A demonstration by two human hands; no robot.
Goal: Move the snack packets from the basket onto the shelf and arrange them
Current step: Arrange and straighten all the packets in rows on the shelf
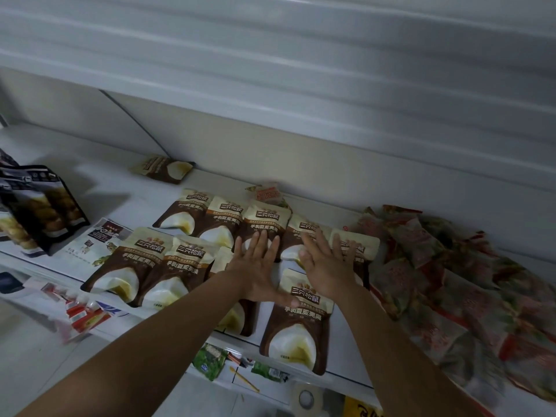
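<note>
White shelf (105,188) carries brown snack packets (186,266) in rows; near its middle, the left hand (258,266) and right hand (328,266) lie spread flat on them.

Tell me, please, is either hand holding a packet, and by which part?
Nothing is held: left hand and right hand lie flat on the packets.

A flat white shelf board (99,188) runs from 9 o'clock to 3 o'clock, backed by a plain white rear panel (270,139) with a dark slanted seam (132,121) at 10 o'clock. At 12 o'clock a ribbed white surface (270,40) looks blurred. The light is dim and cool, with soft grey shadows at 9 o'clock.
</note>
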